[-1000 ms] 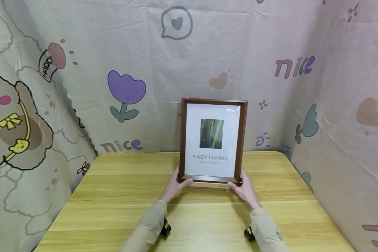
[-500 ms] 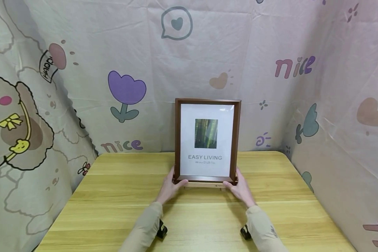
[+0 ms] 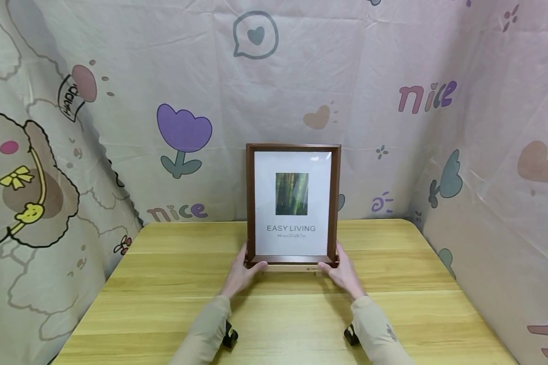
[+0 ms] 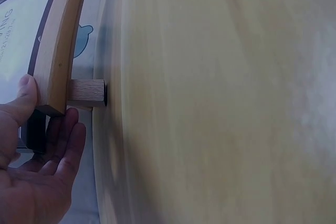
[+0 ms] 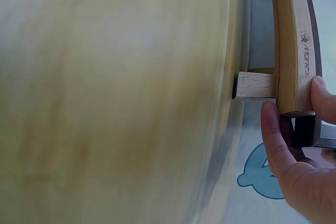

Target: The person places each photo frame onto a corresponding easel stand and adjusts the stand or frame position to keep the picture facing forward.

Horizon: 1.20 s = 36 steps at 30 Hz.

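Observation:
A brown picture frame [image 3: 294,204] with a white "EASY LIVING" insert and a small green picture stands upright on a light wooden stand [image 3: 288,268]. At the lower left corner my left hand [image 3: 240,274] holds frame and stand, thumb in front, fingers behind and below. My right hand [image 3: 345,276] grips the lower right corner the same way. In the left wrist view, the thumb presses near the end of the stand's bar [image 4: 59,51], above a short peg. The right wrist view shows printed lettering on the bar [image 5: 295,40], with the fingertips under its end.
A wood-grain table [image 3: 164,299] spreads beneath, its far edge just behind the frame. Printed fabric [image 3: 255,91] hangs at the back and both sides. A black strapped device [image 3: 230,335] sits at the left wrist, another device [image 3: 351,335] at the right.
Both hands have moved left together, carrying the picture frame and stand a short way left across the table. The frame now faces more squarely forward. The grip is the same.

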### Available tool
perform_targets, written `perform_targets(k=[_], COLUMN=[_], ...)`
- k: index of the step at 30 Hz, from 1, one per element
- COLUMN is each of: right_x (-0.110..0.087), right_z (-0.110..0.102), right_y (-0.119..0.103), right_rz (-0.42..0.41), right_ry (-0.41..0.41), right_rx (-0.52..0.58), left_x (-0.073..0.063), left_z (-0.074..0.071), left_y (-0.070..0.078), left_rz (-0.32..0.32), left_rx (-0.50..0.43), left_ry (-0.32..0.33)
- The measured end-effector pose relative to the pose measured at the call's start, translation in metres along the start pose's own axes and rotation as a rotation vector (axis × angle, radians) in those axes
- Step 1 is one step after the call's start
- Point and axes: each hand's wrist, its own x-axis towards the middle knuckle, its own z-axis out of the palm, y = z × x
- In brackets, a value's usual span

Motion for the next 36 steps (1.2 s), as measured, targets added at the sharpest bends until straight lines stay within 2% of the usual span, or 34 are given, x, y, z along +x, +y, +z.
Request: perform_targets(k=[10,28,36], right_x=[0.001,0.002,0.004], right_z=[0.006,0.015,0.019], right_y=[-0.002,-0.008,-0.009], right_rz=[-0.012,-0.032,-0.028], right_ry=[-0.014,-0.022,-0.028], right_rx=[0.005,0.002,0.011], left_x=[-0.001,-0.006,-0.007], left_z=[-0.004,-0.014,-0.016], left_y=[-0.003,-0.007,-0.008], left_rz=[-0.009,0.026,0.009], left_rx=[0.012,0.030,0.013], left_ry=[0.001,0.040,0.037])
